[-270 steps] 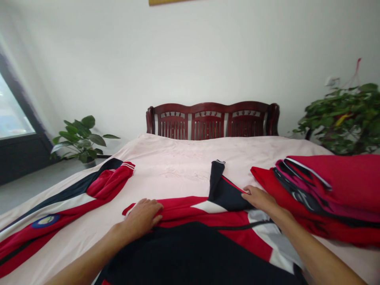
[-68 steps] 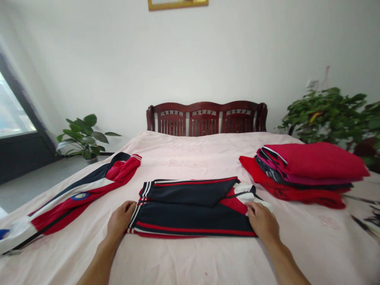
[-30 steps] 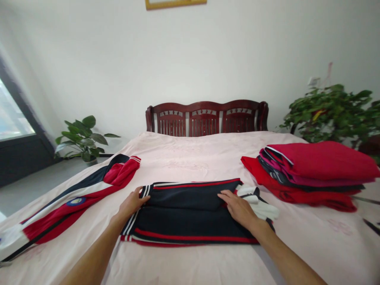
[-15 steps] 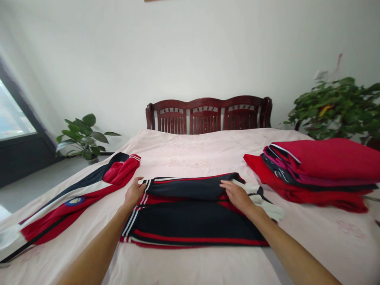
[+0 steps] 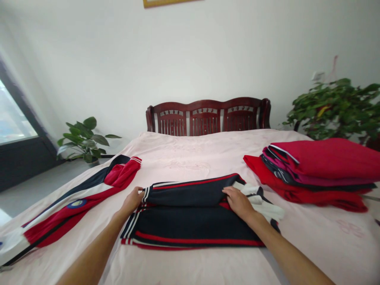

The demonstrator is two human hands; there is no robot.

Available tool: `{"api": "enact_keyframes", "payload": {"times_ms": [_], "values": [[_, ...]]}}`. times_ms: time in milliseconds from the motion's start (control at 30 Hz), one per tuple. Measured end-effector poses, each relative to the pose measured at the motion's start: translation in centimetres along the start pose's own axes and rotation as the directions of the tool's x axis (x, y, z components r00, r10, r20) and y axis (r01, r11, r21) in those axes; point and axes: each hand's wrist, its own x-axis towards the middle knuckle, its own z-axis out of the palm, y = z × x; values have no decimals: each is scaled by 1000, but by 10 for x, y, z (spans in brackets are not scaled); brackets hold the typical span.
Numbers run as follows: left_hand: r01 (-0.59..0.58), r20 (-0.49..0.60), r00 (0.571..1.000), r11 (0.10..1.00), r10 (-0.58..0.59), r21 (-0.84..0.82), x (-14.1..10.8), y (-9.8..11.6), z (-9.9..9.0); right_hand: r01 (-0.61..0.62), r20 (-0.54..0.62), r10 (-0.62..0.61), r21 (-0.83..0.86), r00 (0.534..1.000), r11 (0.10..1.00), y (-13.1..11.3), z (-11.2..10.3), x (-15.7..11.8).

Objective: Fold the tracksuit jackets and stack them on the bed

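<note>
Left hand [image 5: 132,200], fingers curled, pinches the striped end of a folded navy-and-red track garment [image 5: 192,231] at mid-bed; right hand [image 5: 239,204], fingers spread flat, presses its upper fold. A red-and-navy jacket sleeve [image 5: 121,174] lies just beyond the left fingers, a folded red clothing stack [image 5: 320,166] right of the right fingers, both on a pale pink bedspread [image 5: 190,154].

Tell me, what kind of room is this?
It looks like a bedroom. There's a big bed with a pale pink cover, a dark red wooden headboard, and folded clothes lying on top.
</note>
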Motion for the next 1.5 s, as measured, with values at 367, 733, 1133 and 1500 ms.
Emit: {"api": "enact_keyframes", "payload": {"times_ms": [367, 733, 1133, 1500], "values": [[-55, 53, 997, 997, 52, 55, -12, -3, 0, -103, 88, 116, -138, 989, 985, -15, -12, -1], [-20, 105, 994, 984, 1, 175, -17, -10, -9, -32, 95, 48, -155, 994, 987, -98, 11, 4], [41, 196, 979, 998, -52, 57, -31, -5, -13, -108, 82, 110, -39, 990, 993, -77, 7, 10], [47, 143, 989, 998, -42, -36, -29, -16, 0, -226, 19, 237, -242, 971, 944, 9, -7, 41]]}}
